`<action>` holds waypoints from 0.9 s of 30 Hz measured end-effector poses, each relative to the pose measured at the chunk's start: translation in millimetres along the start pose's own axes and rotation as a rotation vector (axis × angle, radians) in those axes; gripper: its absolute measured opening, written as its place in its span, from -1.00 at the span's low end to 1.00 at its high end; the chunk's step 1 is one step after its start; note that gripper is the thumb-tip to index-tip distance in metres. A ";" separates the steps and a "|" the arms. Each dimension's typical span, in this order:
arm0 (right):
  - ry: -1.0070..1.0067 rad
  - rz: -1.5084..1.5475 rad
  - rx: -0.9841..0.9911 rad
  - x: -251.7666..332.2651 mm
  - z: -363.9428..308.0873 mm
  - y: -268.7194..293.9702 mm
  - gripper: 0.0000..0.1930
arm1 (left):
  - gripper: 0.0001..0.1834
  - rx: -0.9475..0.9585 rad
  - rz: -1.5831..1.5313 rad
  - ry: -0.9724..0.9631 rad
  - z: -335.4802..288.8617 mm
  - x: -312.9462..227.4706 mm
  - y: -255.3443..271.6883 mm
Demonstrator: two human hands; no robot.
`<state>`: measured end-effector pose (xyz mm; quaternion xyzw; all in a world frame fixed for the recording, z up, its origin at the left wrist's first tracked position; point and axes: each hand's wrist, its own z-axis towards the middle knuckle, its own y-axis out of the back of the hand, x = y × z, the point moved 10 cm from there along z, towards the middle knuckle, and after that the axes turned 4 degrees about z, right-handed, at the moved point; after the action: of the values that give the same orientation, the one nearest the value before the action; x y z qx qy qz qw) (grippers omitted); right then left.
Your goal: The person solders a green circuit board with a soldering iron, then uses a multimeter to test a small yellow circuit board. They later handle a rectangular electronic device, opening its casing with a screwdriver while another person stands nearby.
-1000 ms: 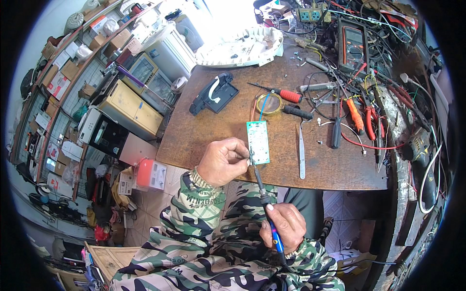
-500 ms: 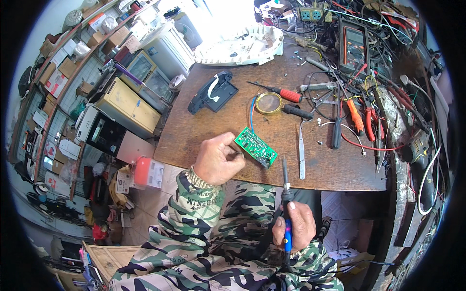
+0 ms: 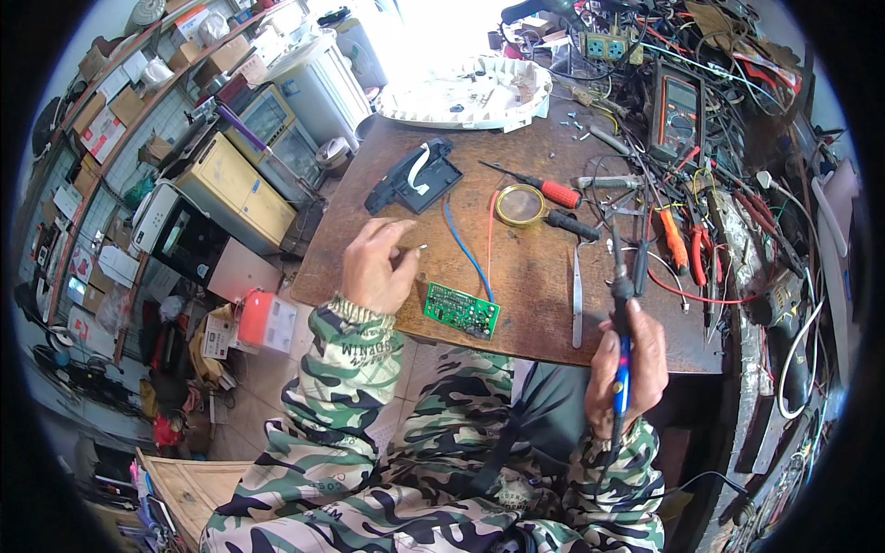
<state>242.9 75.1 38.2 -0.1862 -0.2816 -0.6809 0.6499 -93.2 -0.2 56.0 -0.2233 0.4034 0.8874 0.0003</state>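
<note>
A green circuit board lies near the table's front edge, with a blue wire and a red wire running away from it. Beyond its left end is my left hand, apart from it, fingers curled. A small pale piece shows at those fingertips, too small to name. My right hand grips a soldering iron by its handle, tip pointing away from me, to the right of the tweezers. Farther back lie a black plastic housing and a round magnifying glass.
Behind the glass is a red-handled screwdriver. Pliers, an orange-handled tool, cables and a multimeter crowd the right side. A white plastic cover stands at the back.
My left hand has let go of the circuit board and moved left and away; the board now lies on the table. My right hand has moved right and farther forward with the soldering iron.
</note>
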 end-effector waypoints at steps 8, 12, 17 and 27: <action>-0.261 0.107 -0.055 -32.9 4.3 3.3 -0.64 | -0.29 0.326 -0.209 -0.463 -30.2 -76.9 4.5; -0.278 0.109 -0.048 -34.2 4.0 4.0 -0.64 | -0.33 0.386 -0.276 -0.438 -34.1 -65.5 -13.7; -0.259 0.107 -0.060 -34.4 4.3 4.1 -0.63 | -0.41 0.412 -0.524 -0.112 -14.8 -54.0 -23.7; -0.222 0.073 -0.049 -29.5 5.5 7.4 -0.63 | -0.45 0.551 -1.647 0.248 25.8 -63.8 -85.4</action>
<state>252.1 101.6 25.2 -0.2863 -0.3280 -0.6389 0.6342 -30.6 87.4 35.0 -0.5303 0.3109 0.4454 0.6509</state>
